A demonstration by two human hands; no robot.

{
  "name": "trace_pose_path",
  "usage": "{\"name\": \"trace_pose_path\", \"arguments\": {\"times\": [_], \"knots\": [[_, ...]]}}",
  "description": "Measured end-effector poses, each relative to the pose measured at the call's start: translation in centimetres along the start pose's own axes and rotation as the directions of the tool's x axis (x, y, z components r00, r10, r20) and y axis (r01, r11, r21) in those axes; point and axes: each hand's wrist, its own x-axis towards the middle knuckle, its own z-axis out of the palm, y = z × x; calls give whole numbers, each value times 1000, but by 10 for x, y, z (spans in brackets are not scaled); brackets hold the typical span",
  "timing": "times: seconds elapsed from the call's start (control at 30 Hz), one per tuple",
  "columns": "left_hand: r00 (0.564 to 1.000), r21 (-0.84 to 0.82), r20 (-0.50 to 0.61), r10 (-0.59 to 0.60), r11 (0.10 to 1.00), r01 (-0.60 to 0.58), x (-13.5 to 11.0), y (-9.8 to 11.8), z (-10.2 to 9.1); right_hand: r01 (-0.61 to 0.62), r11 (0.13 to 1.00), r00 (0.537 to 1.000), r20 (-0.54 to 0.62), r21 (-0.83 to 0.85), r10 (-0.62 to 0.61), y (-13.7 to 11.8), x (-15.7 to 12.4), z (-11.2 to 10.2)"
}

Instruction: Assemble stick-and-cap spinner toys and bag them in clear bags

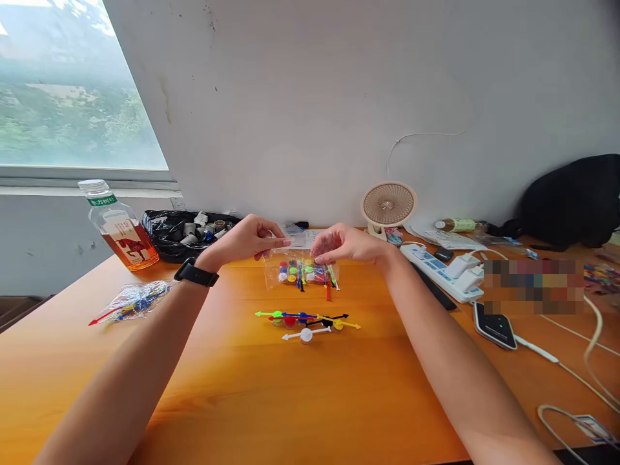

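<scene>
The upper edge of a clear plastic bag [272,271] is pinched between the thumb and fingers of the left hand [254,236], around whose wrist a black watch [196,273] is worn. The right hand [347,243] is held at the bag's other side with its fingers curled inward; whether anything is gripped between them cannot be told. The bag is placed between the two hands, over the far part of the wooden table [232,394], and small coloured discs [292,271] are seen through it. Several arrow pieces [328,292] are seen at its lower edge — whether they are inside or outside cannot be made out.

Nearer the person, arrow spinners are set in a loose cluster: green [277,315], red [289,320], blue [303,317], black [327,323] and yellow [339,325], with a white spinner [306,335] placed closest. To the left, more arrows are contained in a second clear bag [140,301], and a bottle [126,236] is stood beside a black plastic bag [162,236]. On the right, a fan [389,204], a white power strip [438,274] and a phone [495,325] are seen.
</scene>
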Motion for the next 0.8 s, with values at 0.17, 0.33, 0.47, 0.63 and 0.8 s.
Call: {"name": "trace_pose_path", "arguments": {"times": [0.17, 0.33, 0.47, 0.63, 0.8], "knots": [[996, -217, 88, -11, 976, 30, -1, -9, -5, 105, 994, 975, -197, 22, -99, 1, 2, -3], [967, -254, 251, -30, 962, 96, 1, -19, -6, 88, 996, 974, -212, 2, -85, 8, 1, -9], [964, -211, 264, -19, 974, 77, -1, -16, -6, 80, 997, 975, -207, -23, -83, 9, 0, -12], [966, -160, 255, -41, 983, 84, 1, -19, -7, 82, 995, 970, -224, -53, -92, 4, -3, -12], [947, -33, 317, -56, 997, 70, -3, -22, -19, 57, 994, 964, -253, -94, -79, -1, -9, -17]]}}
